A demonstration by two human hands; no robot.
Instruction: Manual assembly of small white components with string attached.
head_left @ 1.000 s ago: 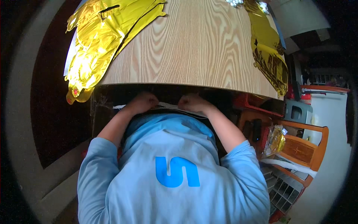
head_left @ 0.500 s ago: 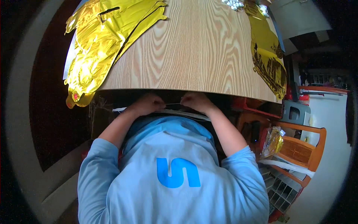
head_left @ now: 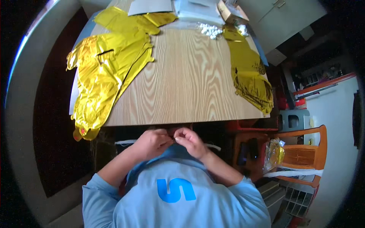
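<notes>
Here, hands: the left hand (head_left: pixel 152 142) and right hand (head_left: pixel 192 141) meet fingertip to fingertip just below the table's near edge, pinched on something too small to identify.
Item: held at chest height, over the blue shirt (head_left: pixel 175 190); I cannot tell what it is.
Table (head_left: pixel 190 87): a flat gold foil balloon (head_left: pixel 104 76) lies at left, another crumpled gold foil piece (head_left: pixel 249 74) at right, neither inflated.
Far end: small white pieces (head_left: pixel 210 30), papers, a cardboard box (head_left: pixel 232 11).
Progress: seemingly early; the foil lies untouched.
</notes>
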